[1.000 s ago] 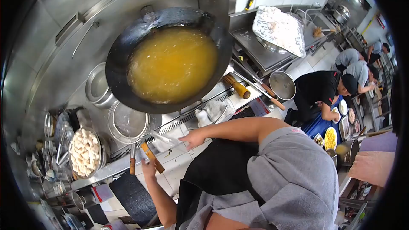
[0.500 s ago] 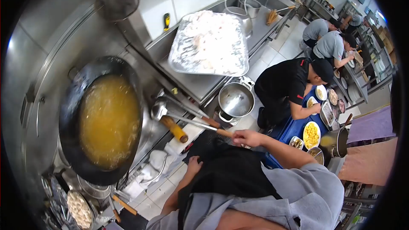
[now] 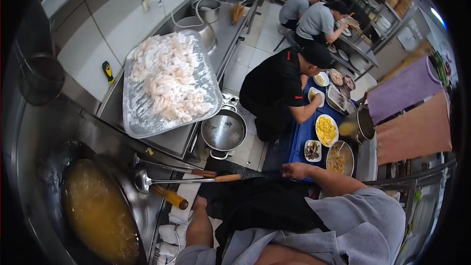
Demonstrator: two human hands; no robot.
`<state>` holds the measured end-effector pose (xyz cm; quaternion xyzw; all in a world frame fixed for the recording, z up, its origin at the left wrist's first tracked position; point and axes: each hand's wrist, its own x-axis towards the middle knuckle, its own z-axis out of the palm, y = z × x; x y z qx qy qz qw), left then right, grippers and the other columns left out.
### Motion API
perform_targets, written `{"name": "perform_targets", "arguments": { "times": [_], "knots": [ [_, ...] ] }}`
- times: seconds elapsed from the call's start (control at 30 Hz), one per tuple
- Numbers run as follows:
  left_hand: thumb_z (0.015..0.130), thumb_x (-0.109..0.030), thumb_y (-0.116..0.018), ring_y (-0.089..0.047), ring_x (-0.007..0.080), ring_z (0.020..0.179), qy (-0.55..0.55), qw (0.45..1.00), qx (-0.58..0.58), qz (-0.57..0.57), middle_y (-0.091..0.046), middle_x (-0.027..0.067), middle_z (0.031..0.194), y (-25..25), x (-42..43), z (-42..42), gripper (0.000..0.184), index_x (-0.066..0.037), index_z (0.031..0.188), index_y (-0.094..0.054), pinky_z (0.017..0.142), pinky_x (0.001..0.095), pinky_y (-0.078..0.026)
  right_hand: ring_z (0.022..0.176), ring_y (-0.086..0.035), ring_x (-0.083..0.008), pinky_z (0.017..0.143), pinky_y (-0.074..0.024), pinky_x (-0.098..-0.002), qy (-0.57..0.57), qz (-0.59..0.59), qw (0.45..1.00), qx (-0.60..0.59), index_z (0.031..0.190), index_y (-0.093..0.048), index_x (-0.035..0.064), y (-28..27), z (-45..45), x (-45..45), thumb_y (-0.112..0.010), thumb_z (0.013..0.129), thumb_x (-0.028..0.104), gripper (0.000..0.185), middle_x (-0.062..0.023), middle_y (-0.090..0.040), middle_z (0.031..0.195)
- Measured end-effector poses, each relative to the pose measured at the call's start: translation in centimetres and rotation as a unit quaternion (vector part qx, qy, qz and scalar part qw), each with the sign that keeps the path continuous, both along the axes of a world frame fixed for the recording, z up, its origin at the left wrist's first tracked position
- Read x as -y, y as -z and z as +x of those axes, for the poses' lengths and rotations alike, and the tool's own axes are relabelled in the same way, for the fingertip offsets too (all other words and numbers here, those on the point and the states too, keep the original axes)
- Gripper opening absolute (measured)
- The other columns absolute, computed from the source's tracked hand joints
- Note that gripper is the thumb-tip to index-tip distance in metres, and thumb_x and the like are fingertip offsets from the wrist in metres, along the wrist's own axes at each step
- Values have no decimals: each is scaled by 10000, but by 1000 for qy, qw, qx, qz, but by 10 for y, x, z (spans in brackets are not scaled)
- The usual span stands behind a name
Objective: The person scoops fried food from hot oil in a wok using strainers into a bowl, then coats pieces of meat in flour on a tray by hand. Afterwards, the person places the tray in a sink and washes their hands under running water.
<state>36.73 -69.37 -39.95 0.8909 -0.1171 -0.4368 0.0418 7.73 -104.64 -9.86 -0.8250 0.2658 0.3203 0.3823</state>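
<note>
My right hand [image 3: 296, 171] is held in front of the black apron, near the blue table's edge, its fingers loosely bent and apart with nothing in them. To its left lies a ladle [image 3: 227, 178] with a wooden handle, not touched by it. My left hand [image 3: 199, 203] hangs beside the counter's edge, close to the yellow-handled brush [image 3: 171, 197]; its fingers are mostly hidden. A black wok [image 3: 46, 201] of yellowish, bubbling oil stands at the lower left. Floured white pieces lie on a metal tray [image 3: 208, 71] at the upper left.
A metal pot [image 3: 223, 130] stands beyond the ladle. A person in black [image 3: 274, 81] bends over the blue table [image 3: 300, 140], which holds several dishes of food. Other people in grey work farther back. Cloths [image 3: 412, 127] hang at the right.
The view has swung right, so the wok now sits lower left. My right hand, at the ladle's handle half a second ago, is now apart from it, toward the blue table.
</note>
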Motion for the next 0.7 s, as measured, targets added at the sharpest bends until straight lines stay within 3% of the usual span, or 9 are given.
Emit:
{"name": "perform_targets", "arguments": {
  "times": [0.07,0.13,0.23,0.3,0.37,0.43,0.53,0.6,0.7],
  "knots": [
    [860,-273,-536,-487,382,1255,-20,998,53,-25,-488,263,1348,-11,-7,0,566,-29,1364,-448,1057,462,-379,879,-660,-272,799,-496,-390,-4,-2,1000,-18,1214,-533,41,2,-10,-2,-549,934,308,388,-168,-664,970],
    [844,-267,-575,-539,384,1186,29,999,23,-23,-558,258,1261,-79,3,-13,556,-18,1326,-452,1023,457,-405,886,-657,-257,794,-498,-379,-20,0,999,-32,1212,-534,46,1,-11,-2,-547,942,312,379,-158,-657,993],
    [831,-307,-624,-586,396,1079,114,977,161,-77,-613,236,1143,-116,-11,-34,520,-10,1240,-502,969,455,-440,922,-651,-214,785,-525,-354,123,157,980,-14,1305,-492,50,-25,18,23,-558,943,315,453,-123,-647,1077],
    [844,-303,-643,-627,359,966,167,968,-96,-159,-643,188,1038,-209,0,-12,474,-14,1198,-517,897,448,-482,921,-650,-180,751,-539,-328,142,178,972,54,1311,-481,59,-45,54,59,-562,946,331,462,-99,-649,1082],
    [885,-234,-623,-640,246,889,74,934,-238,-256,-653,137,991,-250,5,32,409,-31,1222,-510,803,387,-516,852,-630,-147,713,-533,-310,163,225,945,173,1243,-514,78,-79,113,94,-562,952,318,381,-62,-650,994],
    [920,-156,-589,-624,147,829,-35,851,-351,-388,-652,91,953,-389,59,79,342,-44,1232,-505,741,306,-518,841,-618,-126,699,-518,-275,138,214,929,269,1234,-516,66,-110,185,131,-551,956,288,357,-48,-645,969],
    [881,-141,-648,-638,174,754,-65,790,-180,-583,-658,142,981,-479,136,151,385,-6,1208,-495,682,298,-533,933,-599,-157,777,-510,-306,111,172,881,427,1305,-479,67,-133,301,171,-518,971,299,409,-77,-628,1065],
    [875,-188,-669,-616,186,950,-115,778,10,-617,-640,125,1052,-497,201,215,524,-17,1310,-432,812,295,-496,935,-593,-154,775,-508,-309,103,138,869,464,1336,-460,82,-135,384,196,-560,949,308,459,-105,-633,1105],
    [808,-374,-732,-486,288,1236,-142,827,174,-515,-475,242,1352,-454,279,345,811,-3,1413,-338,994,369,-411,1058,-597,-273,874,-484,-373,66,-43,896,436,1345,-451,77,-138,495,232,-586,903,444,591,-169,-614,1173]
  ]
}}
